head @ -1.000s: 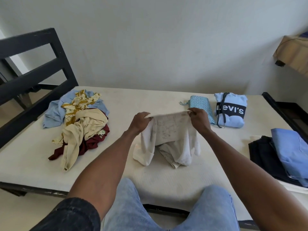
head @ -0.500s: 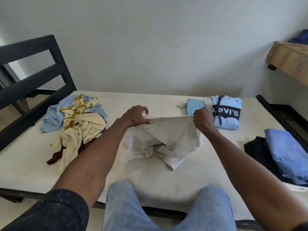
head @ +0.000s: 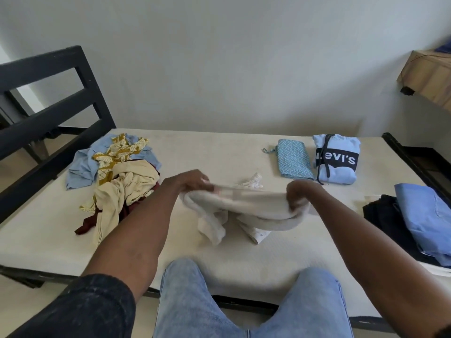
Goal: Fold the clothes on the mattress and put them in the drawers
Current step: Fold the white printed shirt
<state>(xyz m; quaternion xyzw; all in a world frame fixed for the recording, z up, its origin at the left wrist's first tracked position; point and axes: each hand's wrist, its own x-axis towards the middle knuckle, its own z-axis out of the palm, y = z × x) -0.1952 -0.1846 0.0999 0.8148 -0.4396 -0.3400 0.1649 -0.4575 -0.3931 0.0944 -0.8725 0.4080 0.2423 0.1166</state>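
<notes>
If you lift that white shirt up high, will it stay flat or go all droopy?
Probably droopy: the white shirt already sags between the left hand and right hand, its loose ends trailing onto the mattress. It likely feels light, since finger grips alone hold it up.

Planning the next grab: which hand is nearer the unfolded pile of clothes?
Left. The left hand grips the white garment just right of the unfolded pile; the right hand holds the garment's far end, further right.
</notes>
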